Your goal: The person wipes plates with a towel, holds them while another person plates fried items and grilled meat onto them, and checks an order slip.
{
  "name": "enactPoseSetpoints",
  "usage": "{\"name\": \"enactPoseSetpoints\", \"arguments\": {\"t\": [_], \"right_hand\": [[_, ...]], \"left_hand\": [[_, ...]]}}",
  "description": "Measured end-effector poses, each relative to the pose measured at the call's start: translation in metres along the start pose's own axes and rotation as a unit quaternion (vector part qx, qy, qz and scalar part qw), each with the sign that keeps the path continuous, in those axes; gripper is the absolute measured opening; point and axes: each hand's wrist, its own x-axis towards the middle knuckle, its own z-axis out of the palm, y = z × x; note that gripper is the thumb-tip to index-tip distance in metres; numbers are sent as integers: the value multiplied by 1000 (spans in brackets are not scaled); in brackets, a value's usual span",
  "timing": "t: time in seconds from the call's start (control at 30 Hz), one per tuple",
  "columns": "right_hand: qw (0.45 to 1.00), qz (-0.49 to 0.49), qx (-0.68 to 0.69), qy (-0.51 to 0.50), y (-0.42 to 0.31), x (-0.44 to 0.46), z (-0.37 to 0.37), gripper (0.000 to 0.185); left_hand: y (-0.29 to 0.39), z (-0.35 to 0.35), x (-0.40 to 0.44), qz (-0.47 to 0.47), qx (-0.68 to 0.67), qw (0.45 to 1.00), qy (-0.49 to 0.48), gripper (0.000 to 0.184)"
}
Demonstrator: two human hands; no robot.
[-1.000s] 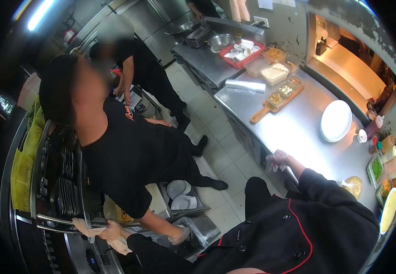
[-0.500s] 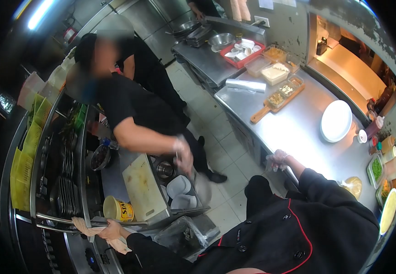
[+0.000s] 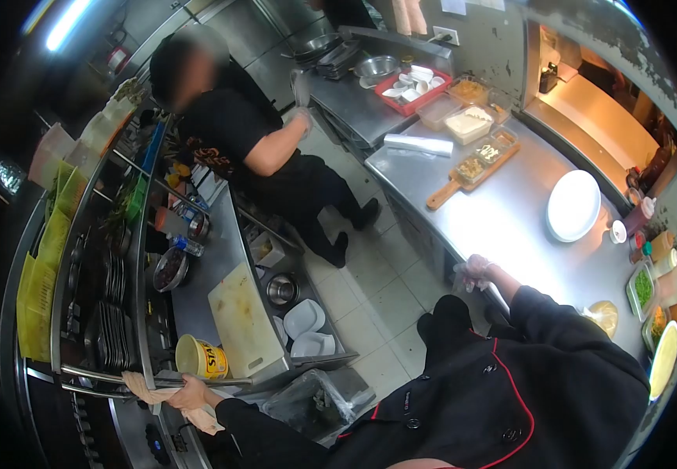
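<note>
My left hand [image 3: 191, 393] is bare and closed on a pale cloth [image 3: 144, 388], which hangs over the metal rail [image 3: 92, 376] of the shelf unit. At the near edge of the steel counter [image 3: 502, 211], my right hand [image 3: 475, 273] wears a clear plastic glove. Its fingers are curled, and whatever may be inside them is hidden. Nearest to the left hand are a yellow tub [image 3: 199, 357] and a stained white cutting board [image 3: 241, 320]. Farther up the counter from my right hand lies a wooden paddle board [image 3: 449, 191] bearing small clear containers.
A co-worker [image 3: 233, 125] in black with gloved hands stands across the aisle. On the counter are a white oval plate [image 3: 574, 207], a plastic-wrap roll [image 3: 419, 145] and several sauce bottles. White dishes [image 3: 305, 317] sit in an open drawer above a lined bin [image 3: 307, 402].
The co-worker has straightened up and moved back from the drawer, the gloved arm now raised and bent. The drawer's bowl and dishes show more fully. My hands have stayed in place.
</note>
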Motion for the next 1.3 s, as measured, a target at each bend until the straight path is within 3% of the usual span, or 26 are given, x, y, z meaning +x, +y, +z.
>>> {"name": "enactPoseSetpoints", "arguments": {"t": [1.3], "right_hand": [[1000,-11,11,1,0,0,0,39]], "left_hand": [[6,-7,0,-1,22,1000,3,75]]}}
